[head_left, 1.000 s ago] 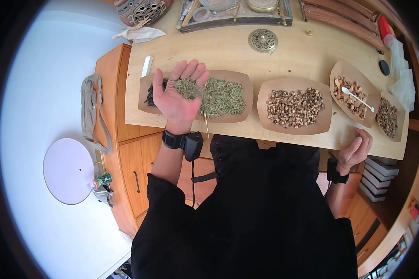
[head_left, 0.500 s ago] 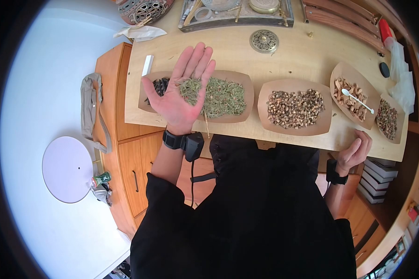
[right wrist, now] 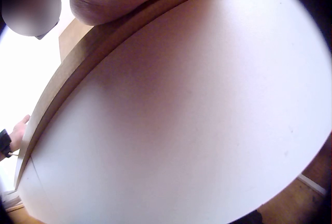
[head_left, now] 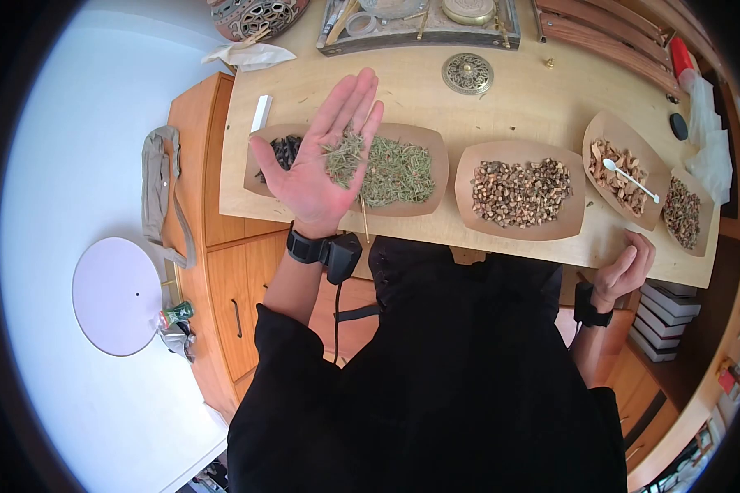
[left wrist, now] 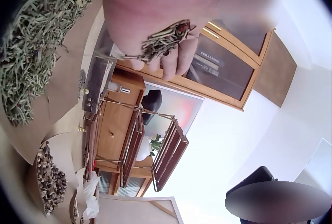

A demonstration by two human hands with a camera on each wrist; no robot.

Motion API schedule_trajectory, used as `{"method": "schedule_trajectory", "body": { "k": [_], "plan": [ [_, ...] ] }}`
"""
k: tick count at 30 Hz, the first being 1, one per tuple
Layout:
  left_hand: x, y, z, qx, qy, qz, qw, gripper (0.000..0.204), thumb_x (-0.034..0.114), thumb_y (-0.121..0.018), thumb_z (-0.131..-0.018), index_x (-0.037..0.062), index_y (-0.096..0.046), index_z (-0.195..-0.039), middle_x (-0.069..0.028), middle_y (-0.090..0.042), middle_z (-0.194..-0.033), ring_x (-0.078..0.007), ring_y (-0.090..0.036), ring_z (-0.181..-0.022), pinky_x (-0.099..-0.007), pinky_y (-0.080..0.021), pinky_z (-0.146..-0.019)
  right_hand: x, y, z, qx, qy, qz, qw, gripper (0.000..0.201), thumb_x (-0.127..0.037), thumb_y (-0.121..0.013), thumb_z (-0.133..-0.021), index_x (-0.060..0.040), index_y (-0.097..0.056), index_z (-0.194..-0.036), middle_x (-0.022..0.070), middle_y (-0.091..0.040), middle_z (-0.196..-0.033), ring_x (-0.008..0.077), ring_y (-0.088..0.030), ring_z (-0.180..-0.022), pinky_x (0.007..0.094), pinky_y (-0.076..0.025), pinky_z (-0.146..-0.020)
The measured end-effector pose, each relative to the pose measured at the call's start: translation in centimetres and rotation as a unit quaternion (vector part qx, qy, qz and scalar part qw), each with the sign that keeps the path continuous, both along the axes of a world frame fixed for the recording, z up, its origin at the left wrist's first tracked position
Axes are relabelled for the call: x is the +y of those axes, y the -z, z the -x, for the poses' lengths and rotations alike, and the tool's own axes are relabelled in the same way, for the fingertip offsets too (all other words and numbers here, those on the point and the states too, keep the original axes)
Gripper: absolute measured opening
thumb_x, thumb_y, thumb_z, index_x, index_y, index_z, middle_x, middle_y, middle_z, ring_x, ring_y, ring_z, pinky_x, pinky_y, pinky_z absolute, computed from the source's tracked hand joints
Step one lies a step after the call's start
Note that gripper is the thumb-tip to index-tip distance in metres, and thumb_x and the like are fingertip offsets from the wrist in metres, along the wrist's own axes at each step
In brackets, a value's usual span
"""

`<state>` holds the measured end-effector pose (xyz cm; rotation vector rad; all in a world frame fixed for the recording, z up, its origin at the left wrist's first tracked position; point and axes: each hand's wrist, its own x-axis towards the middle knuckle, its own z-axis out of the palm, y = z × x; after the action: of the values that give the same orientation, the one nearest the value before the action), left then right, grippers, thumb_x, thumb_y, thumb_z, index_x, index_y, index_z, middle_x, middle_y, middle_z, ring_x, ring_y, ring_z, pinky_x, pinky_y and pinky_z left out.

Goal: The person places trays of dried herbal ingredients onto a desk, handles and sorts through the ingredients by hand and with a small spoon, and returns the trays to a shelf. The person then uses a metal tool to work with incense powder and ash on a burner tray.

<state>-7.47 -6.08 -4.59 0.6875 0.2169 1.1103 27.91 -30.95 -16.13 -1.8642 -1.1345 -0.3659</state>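
My left hand (head_left: 314,185) is held palm up with its fingers straight, above the paper tray (head_left: 441,156) at the left. A small heap of dried green herb (head_left: 343,160) lies loose on the palm; in the left wrist view the herb sprigs (left wrist: 168,41) show near the fingers, with a reddish bit among them. Below and beside this hand are more of the herb (head_left: 400,171) and some dark strips (head_left: 284,154). At the table's front edge on the right, my right hand (head_left: 627,267) rests with loosely bent fingers, holding nothing visible.
Brown chopped pieces fill a middle tray (head_left: 464,185). Farther right stand a tray (head_left: 596,123) of pale chips with a white spoon (head_left: 629,179) and a smaller tray (head_left: 702,234) of mixed bits. A pierced brass lid (head_left: 468,74) and a wooden tray (head_left: 423,43) lie behind.
The fingers of my left hand have straightened from a cupped shape, and the palm has tilted slightly with the herb still on it. My right hand has stayed at the table edge.
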Motion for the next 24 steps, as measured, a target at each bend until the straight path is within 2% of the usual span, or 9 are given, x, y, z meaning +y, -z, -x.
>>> {"method": "schedule_trajectory", "body": {
  "k": [1, 3, 10, 12, 16, 19, 21, 22, 24],
  "plan": [
    [-0.02, -0.1, 0.03, 0.0, 0.0, 0.0, 1.0, 0.122, 0.087, -0.028, -0.091, -0.0124, -0.018, -0.159, -0.0321, -0.015, -0.168, -0.0408, -0.009, -0.159, -0.0487, -0.005, -0.132, 0.02, -0.02, 0.03, 0.0, 0.0, 0.0, 1.0, 0.031, -0.017, -0.046, -0.102, 0.0042, -0.069, -0.103, 0.019, -0.066, -0.101, 0.0348, -0.063, -0.095, 0.0431, -0.05, -0.087],
    [-0.01, -0.41, 0.11, 0.071, -0.01, -0.02, 0.997, 0.123, 0.088, -0.027, -0.09, -0.0126, -0.018, -0.159, -0.0318, -0.015, -0.168, -0.0407, -0.009, -0.159, -0.0489, -0.005, -0.132, 0.08, -0.07, 0.08, 0.0, 0.0, -0.002, 1.0, 0.031, -0.017, -0.046, -0.102, 0.0042, -0.069, -0.102, 0.019, -0.066, -0.101, 0.0348, -0.063, -0.095, 0.043, -0.05, -0.087],
    [-0.05, -0.38, 0.17, 0.054, 0.02, -0.045, 0.997, 0.126, 0.091, -0.028, -0.088, -0.0125, -0.015, -0.16, -0.0313, -0.012, -0.169, -0.0397, -0.006, -0.16, -0.0479, -0.005, -0.131, 0.09, -0.03, 0.04, 0.0, 0.001, -0.003, 1.0, 0.032, -0.017, -0.046, -0.102, 0.0044, -0.069, -0.102, 0.0189, -0.065, -0.101, 0.0347, -0.063, -0.095, 0.0429, -0.05, -0.087],
    [-0.13, -0.26, 0.18, -0.016, 0.042, -0.003, 0.999, 0.128, 0.092, -0.029, -0.087, -0.012, -0.013, -0.16, -0.0311, -0.009, -0.169, -0.039, -0.003, -0.16, -0.0476, -0.004, -0.131, 0.1, -0.01, 0.04, 0.0, 0.002, -0.005, 1.0, 0.032, -0.018, -0.046, -0.103, 0.0042, -0.069, -0.102, 0.0187, -0.066, -0.101, 0.0345, -0.063, -0.095, 0.0429, -0.05, -0.087],
    [-0.01, -0.46, 0.37, 0.021, 0.057, -0.038, 0.997, 0.128, 0.092, -0.028, -0.087, -0.0115, -0.01, -0.161, -0.0314, -0.006, -0.17, -0.0385, 0.0, -0.16, -0.0476, -0.001, -0.131, 0.11, -0.04, 0.03, -0.005, 0.001, -0.004, 1.0, 0.032, -0.018, -0.046, -0.103, 0.0038, -0.069, -0.102, 0.0184, -0.066, -0.1, 0.0342, -0.063, -0.095, 0.0428, -0.05, -0.087],
    [-0.04, -0.4, 0.17, 0.081, 0.039, -0.068, 0.994, 0.127, 0.093, -0.028, -0.087, -0.0078, -0.01, -0.162, -0.0317, -0.005, -0.17, -0.0378, 0.0, -0.16, -0.048, 0.0, -0.13, 0.09, -0.07, 0.0, -0.006, 0.001, -0.004, 1.0, 0.032, -0.018, -0.046, -0.103, 0.0035, -0.069, -0.101, 0.018, -0.067, -0.1, 0.0341, -0.063, -0.095, 0.0428, -0.05, -0.087],
    [-0.14, -0.29, 0.07, 0.006, 0.039, -0.024, 0.999, 0.126, 0.094, -0.026, -0.086, -0.0043, -0.011, -0.164, -0.0313, -0.005, -0.17, -0.0367, -0.001, -0.161, -0.049, -0.001, -0.129, 0.11, -0.06, 0.03, -0.006, 0.001, -0.004, 1.0, 0.032, -0.019, -0.046, -0.103, 0.0035, -0.069, -0.101, 0.0179, -0.067, -0.1, 0.0341, -0.063, -0.094, 0.0427, -0.05, -0.087],
    [-0.14, -0.33, 0.1, 0.006, 0.039, -0.024, 0.999, 0.126, 0.094, -0.026, -0.086, -0.0043, -0.011, -0.164, -0.0313, -0.005, -0.17, -0.0367, -0.001, -0.161, -0.049, -0.001, -0.129, 0.13, -0.05, 0.04, -0.005, 0.001, -0.005, 1.0, 0.032, -0.019, -0.046, -0.103, 0.0035, -0.069, -0.101, 0.0179, -0.067, -0.1, 0.0341, -0.063, -0.094, 0.0427, -0.05, -0.087],
    [-0.13, -0.45, 0.26, 0.091, 0.04, -0.082, 0.992, 0.124, 0.095, -0.024, -0.086, -0.0003, -0.012, -0.165, -0.0311, -0.005, -0.17, -0.0359, -0.002, -0.161, -0.0496, -0.002, -0.128, 0.15, -0.04, 0.05, -0.005, -0.001, -0.009, 1.0, 0.032, -0.019, -0.046, -0.103, 0.0035, -0.069, -0.101, 0.0178, -0.067, -0.1, 0.0341, -0.063, -0.094, 0.0428, -0.05, -0.087]
  ]
}}
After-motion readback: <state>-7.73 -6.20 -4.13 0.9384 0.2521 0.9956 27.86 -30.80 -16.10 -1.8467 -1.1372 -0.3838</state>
